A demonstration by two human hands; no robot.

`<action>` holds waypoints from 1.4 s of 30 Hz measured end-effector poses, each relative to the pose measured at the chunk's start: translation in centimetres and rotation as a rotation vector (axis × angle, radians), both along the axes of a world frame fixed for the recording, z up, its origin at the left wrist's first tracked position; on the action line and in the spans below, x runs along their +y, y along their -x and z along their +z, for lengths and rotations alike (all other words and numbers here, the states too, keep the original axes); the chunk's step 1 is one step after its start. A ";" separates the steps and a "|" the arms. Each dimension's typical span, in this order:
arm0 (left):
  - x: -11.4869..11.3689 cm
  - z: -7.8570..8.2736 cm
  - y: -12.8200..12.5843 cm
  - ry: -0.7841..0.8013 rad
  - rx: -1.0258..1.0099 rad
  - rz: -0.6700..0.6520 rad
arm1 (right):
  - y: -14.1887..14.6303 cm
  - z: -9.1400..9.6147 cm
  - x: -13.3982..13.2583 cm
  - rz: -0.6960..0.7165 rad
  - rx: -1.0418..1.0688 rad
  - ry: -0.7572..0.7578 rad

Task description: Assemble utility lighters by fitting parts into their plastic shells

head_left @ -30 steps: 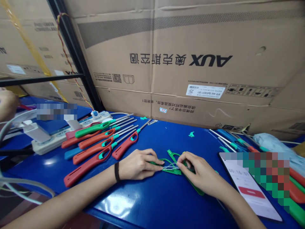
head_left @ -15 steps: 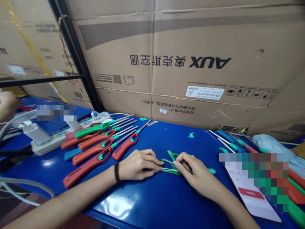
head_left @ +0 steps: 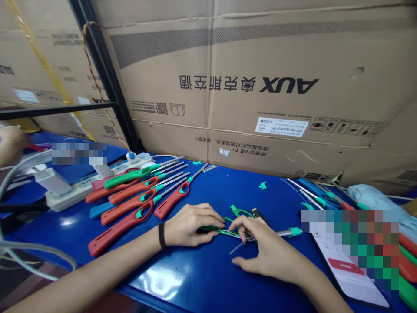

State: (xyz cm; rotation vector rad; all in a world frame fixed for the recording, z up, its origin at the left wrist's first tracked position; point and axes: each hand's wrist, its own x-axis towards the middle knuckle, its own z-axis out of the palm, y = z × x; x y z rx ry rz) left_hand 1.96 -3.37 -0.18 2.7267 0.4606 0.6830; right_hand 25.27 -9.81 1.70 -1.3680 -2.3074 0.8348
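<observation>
My left hand [head_left: 190, 226] lies on the blue table [head_left: 202, 278] with its fingers closed, pinning one end of a green plastic lighter shell [head_left: 230, 226]. My right hand [head_left: 263, 250] presses its fingertips on the shell's other end, thumb spread out to the side. Thin wires run between the two hands. A metal tube with a teal collar [head_left: 288, 233] sticks out to the right from under my right hand. A small black part [head_left: 256, 213] sits just behind the fingers.
A row of red, orange and green long-nosed lighters [head_left: 137, 200] lies at the left, beside a white power strip [head_left: 78, 187]. A phone [head_left: 348, 269] and more lighters [head_left: 404, 256] lie at the right. Big cardboard boxes [head_left: 260, 87] wall the back. Another person's hand [head_left: 9, 145] shows far left.
My right hand slid left and lower along the green shell, uncovering the metal tube with the teal collar. The left hand stayed in place.
</observation>
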 end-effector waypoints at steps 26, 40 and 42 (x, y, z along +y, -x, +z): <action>-0.1 0.1 -0.2 -0.035 -0.012 -0.024 | 1.1 -1.1 0.7 -0.131 -0.058 -0.192; -0.1 0.2 -0.3 -0.039 -0.005 -0.039 | 1.5 -1.3 0.6 -0.136 -0.043 -0.207; -0.1 0.2 -0.3 -0.038 0.000 -0.039 | 1.5 -1.3 0.6 -0.116 -0.041 -0.222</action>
